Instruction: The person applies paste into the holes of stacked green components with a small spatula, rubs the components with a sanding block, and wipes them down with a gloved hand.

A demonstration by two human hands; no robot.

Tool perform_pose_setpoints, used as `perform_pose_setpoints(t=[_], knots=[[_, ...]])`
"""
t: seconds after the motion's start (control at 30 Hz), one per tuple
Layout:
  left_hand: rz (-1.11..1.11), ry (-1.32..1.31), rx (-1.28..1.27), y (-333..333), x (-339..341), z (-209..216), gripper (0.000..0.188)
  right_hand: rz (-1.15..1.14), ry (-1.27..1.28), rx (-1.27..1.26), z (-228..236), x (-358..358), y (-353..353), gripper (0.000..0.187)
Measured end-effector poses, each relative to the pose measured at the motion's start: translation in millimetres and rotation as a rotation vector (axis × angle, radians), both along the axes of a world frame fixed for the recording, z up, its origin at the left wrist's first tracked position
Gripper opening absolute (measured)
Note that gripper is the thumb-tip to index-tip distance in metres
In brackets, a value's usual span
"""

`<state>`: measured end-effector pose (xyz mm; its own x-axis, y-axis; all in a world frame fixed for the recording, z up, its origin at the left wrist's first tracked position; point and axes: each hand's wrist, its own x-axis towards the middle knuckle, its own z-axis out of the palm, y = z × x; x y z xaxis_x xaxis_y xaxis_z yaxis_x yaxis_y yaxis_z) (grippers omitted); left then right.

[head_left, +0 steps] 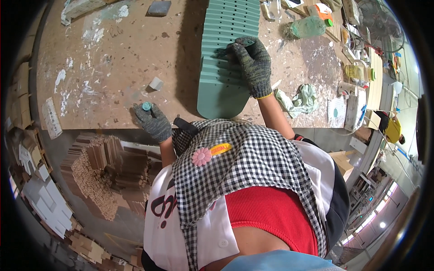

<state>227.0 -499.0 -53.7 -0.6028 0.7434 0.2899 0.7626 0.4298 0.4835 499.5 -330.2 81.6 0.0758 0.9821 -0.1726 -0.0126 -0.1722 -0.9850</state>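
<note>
A long green slatted panel (224, 99), rounded at its near end and dotted with rows of small dark holes, lies on the worktable. Over its right side is my right hand (255, 65), in a dark knitted glove, with the fingers pinched round a thin brush-like tool (221, 53) whose tip points left onto the slats. The tool's exact kind is too small to make out. By the table's front edge, my gloved left hand (153, 123) has its fingers closed around a small round cup (146, 106) with teal-green on top.
A small grey block (156, 83) sits left of the panel, a dark flat square (158, 8) farther back. To the right are a crumpled pale cloth (300, 100) and a green-capped plastic bottle (312, 27). Stacked cardboard (97, 176) stands below the table's front edge.
</note>
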Motion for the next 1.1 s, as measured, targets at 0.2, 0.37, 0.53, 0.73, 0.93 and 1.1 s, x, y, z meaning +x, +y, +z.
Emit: perform_pose_setpoints(t=[0.2,0.37,0.53,0.73,0.93,1.1], knots=[[-0.002,-0.065,-0.023,-0.7,0.4,-0.9,0.069,-0.01,-0.027,0.033,-3.8,-0.6,-1.2,0.017],[-0.027,-0.063,-0.03,-1.5,-1.8,0.0,0.067,-0.021,-0.039,0.01,-0.5,-3.3,-2.2,0.018],[0.004,-0.085,0.0,0.7,1.6,2.1,0.065,-0.057,0.01,-0.02,1.4,-1.6,-0.9,0.015],[-0.041,0.023,-0.029,1.1,-0.9,3.3,0.063,-0.015,-0.067,0.04,-2.3,-6.7,-3.3,0.015],[-0.023,-0.027,-0.019,2.6,0.3,4.7,0.062,-0.047,-0.004,-0.036,2.9,-5.9,-1.6,0.015],[-0.029,-0.039,-0.001,0.9,-0.6,3.2,0.063,-0.036,-0.043,0.043,-3.9,-7.3,-3.5,0.015]])
